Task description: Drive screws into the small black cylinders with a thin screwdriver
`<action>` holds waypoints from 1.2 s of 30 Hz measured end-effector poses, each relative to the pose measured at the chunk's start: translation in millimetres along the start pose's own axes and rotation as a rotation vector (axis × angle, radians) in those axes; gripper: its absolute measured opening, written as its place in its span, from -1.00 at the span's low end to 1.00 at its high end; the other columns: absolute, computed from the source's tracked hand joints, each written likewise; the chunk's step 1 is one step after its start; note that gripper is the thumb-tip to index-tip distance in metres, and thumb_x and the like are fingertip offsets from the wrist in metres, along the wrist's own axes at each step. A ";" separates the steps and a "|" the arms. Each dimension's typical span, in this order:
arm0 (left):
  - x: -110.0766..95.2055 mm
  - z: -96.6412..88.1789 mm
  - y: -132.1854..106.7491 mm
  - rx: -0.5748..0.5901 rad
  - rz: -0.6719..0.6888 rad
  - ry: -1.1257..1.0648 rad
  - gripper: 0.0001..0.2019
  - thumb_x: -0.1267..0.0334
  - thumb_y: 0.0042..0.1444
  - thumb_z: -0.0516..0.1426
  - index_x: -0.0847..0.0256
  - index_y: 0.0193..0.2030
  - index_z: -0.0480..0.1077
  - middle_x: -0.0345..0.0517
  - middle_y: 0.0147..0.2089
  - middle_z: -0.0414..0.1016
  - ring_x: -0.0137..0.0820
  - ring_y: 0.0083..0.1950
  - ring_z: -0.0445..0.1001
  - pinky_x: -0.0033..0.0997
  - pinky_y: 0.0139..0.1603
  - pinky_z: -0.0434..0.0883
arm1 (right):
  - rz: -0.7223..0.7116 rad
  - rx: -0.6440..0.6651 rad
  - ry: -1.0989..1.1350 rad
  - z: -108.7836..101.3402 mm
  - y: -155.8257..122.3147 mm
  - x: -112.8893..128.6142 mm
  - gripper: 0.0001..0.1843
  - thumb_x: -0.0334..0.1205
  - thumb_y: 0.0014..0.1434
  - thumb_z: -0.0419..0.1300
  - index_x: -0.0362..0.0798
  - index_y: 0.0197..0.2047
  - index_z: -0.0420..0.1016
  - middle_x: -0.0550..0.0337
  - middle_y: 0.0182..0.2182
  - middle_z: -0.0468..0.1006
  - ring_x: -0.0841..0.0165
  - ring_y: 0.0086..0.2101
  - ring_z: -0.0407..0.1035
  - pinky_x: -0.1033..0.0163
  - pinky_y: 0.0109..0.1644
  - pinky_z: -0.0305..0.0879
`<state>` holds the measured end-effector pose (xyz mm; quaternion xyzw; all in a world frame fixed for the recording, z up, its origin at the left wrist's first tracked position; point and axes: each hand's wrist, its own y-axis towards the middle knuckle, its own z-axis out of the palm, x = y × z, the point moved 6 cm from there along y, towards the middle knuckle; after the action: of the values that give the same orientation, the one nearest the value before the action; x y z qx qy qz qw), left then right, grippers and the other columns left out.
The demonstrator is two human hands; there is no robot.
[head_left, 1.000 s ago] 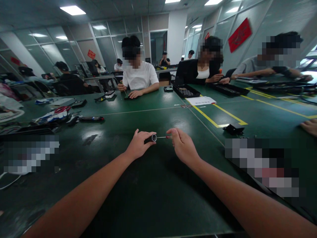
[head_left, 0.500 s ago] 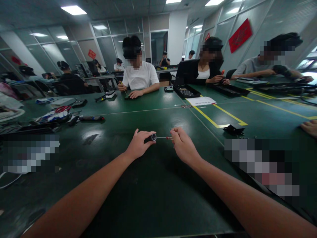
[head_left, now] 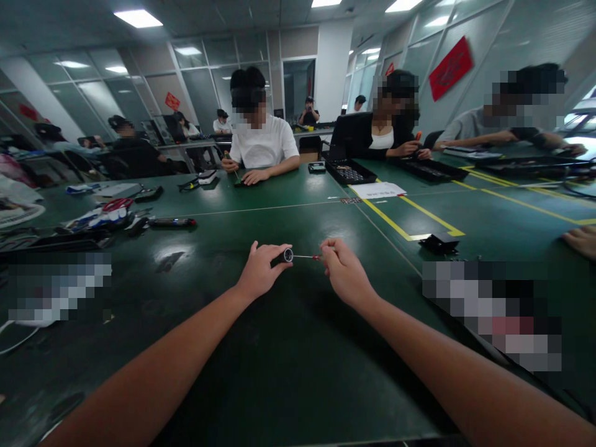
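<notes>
My left hand (head_left: 259, 272) is closed round a small black cylinder (head_left: 285, 255) with a silvery ringed end, held just above the green table (head_left: 279, 347). My right hand (head_left: 343, 273) pinches a thin screwdriver (head_left: 307, 256) with a red handle. Its metal shaft points left, its tip at the cylinder's ringed end. Both forearms reach in from the bottom of the view.
A black part (head_left: 440, 242) lies to the right by yellow floor-tape lines (head_left: 410, 223). Tools, a pen-like thing (head_left: 171, 221) and clutter sit at the left. Several people work across the table with black trays (head_left: 349, 171). Another person's hand (head_left: 580, 239) rests at the right edge.
Both hands with the cylinder and screwdriver have shifted very slightly up the view; the grips look the same.
</notes>
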<state>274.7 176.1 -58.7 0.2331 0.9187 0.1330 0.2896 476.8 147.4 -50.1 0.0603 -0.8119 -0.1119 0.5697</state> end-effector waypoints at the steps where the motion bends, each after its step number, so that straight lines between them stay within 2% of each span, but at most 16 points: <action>1: -0.5 -0.9 0.2 -0.001 -0.007 0.000 -0.63 0.13 0.29 0.19 -0.03 0.22 0.42 -0.11 0.17 0.53 -0.17 0.24 0.41 0.30 0.48 -0.15 | -0.005 0.006 0.029 0.7 -0.1 0.2 -0.82 -0.07 0.32 0.01 0.06 -0.12 0.33 0.25 -0.38 0.45 0.30 -0.41 0.33 0.16 -0.29 0.22; 3: -1.1 -3.4 0.4 -0.012 -0.022 0.000 -0.63 0.14 0.30 0.18 -0.02 0.23 0.41 -0.11 0.18 0.53 -0.16 0.24 0.41 0.30 0.48 -0.13 | -0.022 0.028 0.090 3.0 -0.8 1.0 -0.83 -0.10 0.29 0.06 0.06 -0.09 0.30 0.24 -0.33 0.46 0.30 -0.36 0.34 0.17 -0.26 0.24; 6: -1.6 -3.8 0.3 -0.011 -0.026 0.014 -0.64 0.14 0.29 0.19 -0.02 0.22 0.42 -0.10 0.17 0.53 -0.16 0.23 0.41 0.32 0.47 -0.13 | -0.055 0.063 0.134 5.9 -1.8 3.7 -0.84 -0.08 0.28 0.11 0.05 -0.16 0.30 0.25 -0.34 0.43 0.32 -0.34 0.33 0.18 -0.23 0.25; 10: -2.3 2.1 -0.4 0.014 -0.003 0.032 -0.63 0.14 0.29 0.20 -0.05 0.22 0.42 -0.12 0.16 0.53 -0.17 0.23 0.41 0.34 0.48 -0.18 | -0.050 0.012 0.082 1.5 -1.3 5.0 -0.68 0.07 0.39 -0.06 0.06 -0.28 0.30 0.28 -0.48 0.34 0.32 -0.43 0.29 0.18 -0.29 0.22; 12: -3.6 4.0 -0.6 0.025 0.012 0.036 -0.63 0.13 0.29 0.19 -0.06 0.23 0.41 -0.12 0.18 0.52 -0.17 0.25 0.40 0.34 0.48 -0.19 | -0.045 -0.025 0.033 -1.5 -0.6 4.3 -0.64 0.08 0.40 -0.10 0.06 -0.27 0.33 0.26 -0.47 0.37 0.31 -0.43 0.30 0.17 -0.29 0.22; 16: -5.2 1.6 -0.3 0.024 -0.014 0.036 -0.63 0.14 0.29 0.19 -0.03 0.22 0.42 -0.11 0.17 0.53 -0.16 0.23 0.42 0.35 0.48 -0.17 | -0.014 -0.033 0.119 -1.0 1.3 -0.8 -0.79 -0.03 0.30 0.06 0.06 -0.10 0.33 0.23 -0.33 0.48 0.31 -0.37 0.35 0.16 -0.23 0.28; 20: -6.9 -0.4 -0.3 0.024 -0.018 0.041 -0.63 0.14 0.28 0.20 -0.03 0.22 0.42 -0.11 0.16 0.54 -0.17 0.22 0.42 0.34 0.48 -0.17 | 0.011 -0.042 0.283 2.0 4.8 -4.5 -0.73 0.02 0.21 0.18 0.02 -0.15 0.39 0.19 -0.32 0.48 0.30 -0.30 0.40 0.13 -0.12 0.35; 22: -8.9 1.4 -0.4 0.040 0.033 0.055 -0.63 0.13 0.29 0.20 -0.04 0.23 0.41 -0.13 0.17 0.53 -0.19 0.23 0.41 0.31 0.49 -0.17 | 0.080 -0.066 0.397 2.0 7.8 -10.8 -0.70 0.07 0.20 0.19 0.01 -0.21 0.42 0.18 -0.36 0.47 0.31 -0.33 0.39 0.12 -0.14 0.37; 25: -6.5 4.0 -0.2 0.055 0.069 0.073 -0.61 0.14 0.30 0.18 -0.05 0.25 0.39 -0.12 0.18 0.51 -0.20 0.25 0.40 0.27 0.49 -0.09 | 0.268 -0.142 0.553 -0.8 11.9 -28.6 -0.69 0.11 0.22 0.15 0.04 -0.32 0.37 0.26 -0.52 0.35 0.35 -0.52 0.26 0.13 -0.34 0.35; 29: 1.4 4.8 0.0 0.065 0.038 0.074 -0.59 0.13 0.29 0.19 -0.04 0.27 0.38 -0.11 0.18 0.51 -0.17 0.24 0.40 0.29 0.47 -0.04 | 0.302 -0.244 0.558 -9.3 16.0 -39.2 -0.74 0.05 0.22 0.16 0.07 -0.37 0.34 0.29 -0.55 0.30 0.36 -0.55 0.20 0.14 -0.37 0.33; 36: -7.9 4.7 0.1 0.102 0.027 0.070 -0.60 0.14 0.29 0.20 -0.02 0.26 0.38 -0.12 0.13 0.54 -0.18 0.20 0.42 0.29 0.47 -0.07 | 0.221 -0.144 0.564 -0.7 13.6 -30.8 -0.67 0.11 0.13 0.27 0.01 -0.27 0.44 0.23 -0.43 0.46 0.36 -0.41 0.35 0.18 -0.30 0.38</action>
<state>283.2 172.7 -58.7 0.2553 0.9307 0.0978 0.2431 488.4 167.5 -74.5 -0.0404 -0.6135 -0.0853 0.7840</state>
